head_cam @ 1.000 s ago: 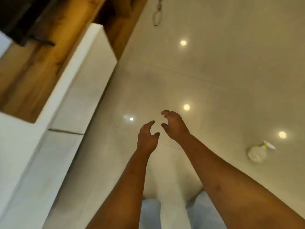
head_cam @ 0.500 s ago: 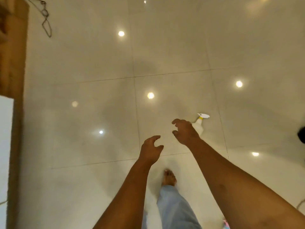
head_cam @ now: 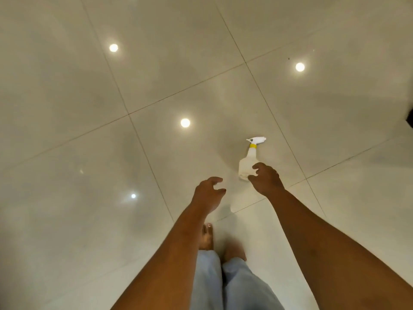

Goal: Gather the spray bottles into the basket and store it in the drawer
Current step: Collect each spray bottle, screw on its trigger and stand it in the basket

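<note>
A white spray bottle point(head_cam: 247, 161) with a yellow collar stands upright on a glossy cream tile floor point(head_cam: 89, 108), its trigger head pointing right. The right hand point(head_cam: 266, 179) hovers in front of its base, fingers curled and spread, holding nothing. The left hand point(head_cam: 209, 193) – also open and empty – hangs to the left of it. Round ceiling lights reflect in the tiles. Bare feet point(head_cam: 206, 239) and pale blue trousers point(head_cam: 234, 285) show below. Half a second ago a wooden panel edged the view at left – now only floor.

Glossy pale tiled floor point(head_cam: 67, 108) carries one upright white spray bottle point(head_cam: 247, 162)
</note>
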